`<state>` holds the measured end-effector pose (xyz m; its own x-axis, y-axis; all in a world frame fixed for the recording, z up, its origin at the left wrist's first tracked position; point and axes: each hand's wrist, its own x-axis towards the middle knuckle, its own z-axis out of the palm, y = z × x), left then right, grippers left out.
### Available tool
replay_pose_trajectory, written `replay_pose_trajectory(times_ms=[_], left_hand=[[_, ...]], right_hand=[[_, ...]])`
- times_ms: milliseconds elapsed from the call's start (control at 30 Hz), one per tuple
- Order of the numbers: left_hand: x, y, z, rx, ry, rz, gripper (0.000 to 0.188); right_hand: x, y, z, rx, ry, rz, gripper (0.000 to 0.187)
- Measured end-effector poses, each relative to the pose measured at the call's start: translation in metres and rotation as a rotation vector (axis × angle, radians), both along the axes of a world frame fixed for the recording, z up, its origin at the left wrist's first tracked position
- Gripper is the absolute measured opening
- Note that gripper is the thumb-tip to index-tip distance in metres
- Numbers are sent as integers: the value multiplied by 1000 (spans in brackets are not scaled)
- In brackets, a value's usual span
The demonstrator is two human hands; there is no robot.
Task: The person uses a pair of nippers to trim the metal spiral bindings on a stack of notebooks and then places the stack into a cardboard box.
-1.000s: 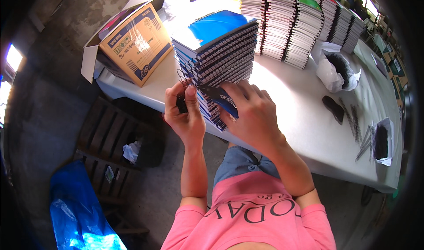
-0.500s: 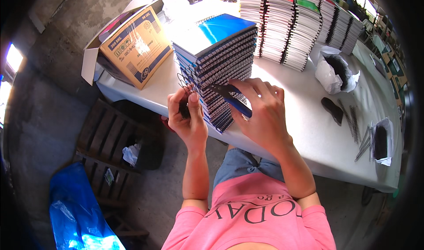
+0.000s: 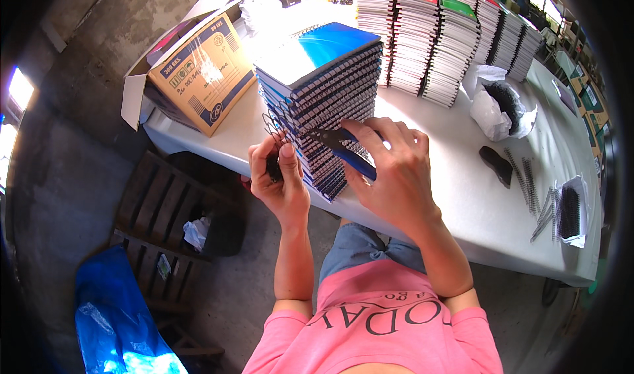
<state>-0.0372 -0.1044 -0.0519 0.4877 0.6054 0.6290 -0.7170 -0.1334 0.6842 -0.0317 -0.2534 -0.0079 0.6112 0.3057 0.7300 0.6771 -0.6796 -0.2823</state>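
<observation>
A tall stack of spiral-bound notebooks (image 3: 338, 100) with a blue cover on top stands at the table's near edge. My left hand (image 3: 284, 182) is closed beside its left corner, gripping a bundle of black wire coils (image 3: 273, 167); thin wire loops stick up past my fingertips. Blue-handled pliers (image 3: 353, 155) rest in my right hand (image 3: 399, 169), fingers curled round the handles. Their dark jaws point left toward the spines in the stack, close to the left hand's wires. Whether the jaws touch a wire is too small to tell.
An open cardboard box (image 3: 201, 73) sits left of the stack. Taller notebook stacks (image 3: 416, 44) stand behind. To the right lie a paper-wrapped coil bundle (image 3: 502, 106), a dark flat object (image 3: 496, 166), loose coils (image 3: 525, 182) and another wrapped bundle (image 3: 571, 212). A slatted wooden bench (image 3: 155, 199) is below left.
The pliers' jaws have shifted slightly left and down, toward my left hand. The left hand has barely moved and still grips the coils.
</observation>
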Motion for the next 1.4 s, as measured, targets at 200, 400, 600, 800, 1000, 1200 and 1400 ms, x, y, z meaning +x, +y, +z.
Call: replay_pose_trajectory(times_ms=[200, 400, 600, 800, 1000, 1200, 1400], left_hand=[[-1, 0, 0, -14, 14, -2, 20], [-4, 0, 1, 30, 16, 6, 19], [-3, 0, 3, 63, 10, 0, 19], [-13, 6, -1, -493, -4, -512, 23], [-24, 28, 6, -1226, -35, -1082, 17], [-22, 28, 18, -894, 2, -843, 22], [-20, 17, 32, -396, 146, -544, 41]], right_hand=[[-2, 2, 1, -27, 8, -9, 48], [0, 9, 4, -59, 73, 42, 47], [13, 12, -12, 64, 91, 121, 42], [17, 8, -13, 103, 246, 166, 43], [7, 4, -3, 65, 11, 95, 51], [5, 5, 5, 7, -9, 27, 52], [10, 9, 4, 7, 39, 55, 48]])
